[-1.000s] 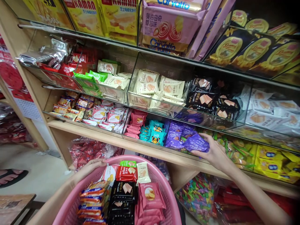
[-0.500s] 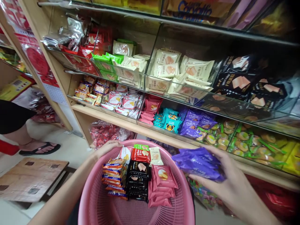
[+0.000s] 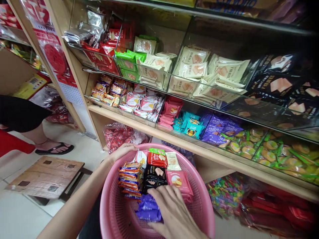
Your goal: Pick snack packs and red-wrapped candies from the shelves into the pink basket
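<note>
Pink plastic makes up the round basket [image 3: 208,207] in front of you. Your left hand [image 3: 122,153] is closed on its far left rim. Your right hand [image 3: 170,205] is inside, reaching over the purple packs [image 3: 149,210]. Its fingers and thumb bend around their right end, but you cannot tell if they squeeze the packs or have let go.

The purple packs lie in the basket, nearer to you than the shiny black packs [image 3: 154,176]. Orange and blue packs [image 3: 130,181] stand in a row on the left. Dark pink packs [image 3: 179,182] are on the right, partly under your right hand. At the far side are a red pack [image 3: 157,159], a green pack [image 3: 157,151], a cream pack [image 3: 172,161] and a white pack [image 3: 141,157].

Past the basket, wooden shelves [image 3: 139,123] have clear bins full of snacks. Off to the left, a low wooden stool [image 3: 45,177] stands on the floor, near a person's foot [image 3: 54,148] in a black sandal.
</note>
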Demonstrator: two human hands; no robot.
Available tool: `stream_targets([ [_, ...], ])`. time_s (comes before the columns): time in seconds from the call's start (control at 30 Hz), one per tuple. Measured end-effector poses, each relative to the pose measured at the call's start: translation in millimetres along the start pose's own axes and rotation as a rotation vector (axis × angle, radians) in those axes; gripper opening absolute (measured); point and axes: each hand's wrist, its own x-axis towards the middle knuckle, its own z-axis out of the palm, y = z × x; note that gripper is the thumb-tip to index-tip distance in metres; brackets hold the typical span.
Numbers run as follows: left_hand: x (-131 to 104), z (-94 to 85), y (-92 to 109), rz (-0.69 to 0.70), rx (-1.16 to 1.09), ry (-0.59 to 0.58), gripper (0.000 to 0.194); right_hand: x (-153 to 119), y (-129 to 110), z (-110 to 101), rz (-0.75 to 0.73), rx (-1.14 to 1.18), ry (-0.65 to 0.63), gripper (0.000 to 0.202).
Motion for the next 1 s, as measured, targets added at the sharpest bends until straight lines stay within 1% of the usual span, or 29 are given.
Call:
stream_targets([
  [0.1, -1.3, -0.3, 1.2, -0.002, -0.007, -0.01, 0.024, -0.9, 5.2, 0.1, -0.024, -0.076, 0.03, 0.072],
  [0.2, -1.6, 0.0, 2.7, -0.02, -0.036, -0.053, 0.025, -1.8, 12.9, -3.2, -0.006, -0.1, 0.061, 0.072],
  [0.3, -0.5, -0.3, 3.0, -0.068, -0.067, -0.062, 0.026, -4.2, 17.8, -8.8, 0.027, -0.102, 0.082, 0.072],
  [0.43, 0.7, -0.5, 2.9, -0.107, -0.081, -0.062, 0.024, -9.7, 11.5, -16.7, 0.022, -0.063, 0.079, 0.068],
  [0.5, 0.1, 0.4, 3.8, -0.106, -0.086, -0.062, 0.022, -12.1, 4.0, -15.8, 0.024, -0.005, 0.04, 0.066],
  [0.57, -1.4, 2.0, 5.6, -0.109, -0.083, -0.055, 0.023, -13.3, -2.7, -9.9, 0.079, 0.096, -0.029, 0.067],
  [0.7, -4.2, 4.9, 9.4, -0.118, -0.078, -0.045, 0.024, -11.9, -4.9, 6.0, 0.3, 0.379, -0.167, 0.067],
  [0.8, -4.7, 5.2, 10.2, -0.11, -0.075, -0.043, 0.024, -8.6, -0.2, 9.2, 0.451, 0.535, -0.294, 0.061],
  [0.87, -4.8, 4.8, 10.0, -0.106, -0.075, -0.039, 0.024, -6.0, 1.3, 7.0, 0.495, 0.578, -0.355, 0.06],
  [1.0, -6.7, 4.1, 10.5, -0.108, -0.084, -0.028, 0.024, -1.5, -2.4, 2.1, 0.495, 0.514, -0.371, 0.059],
])
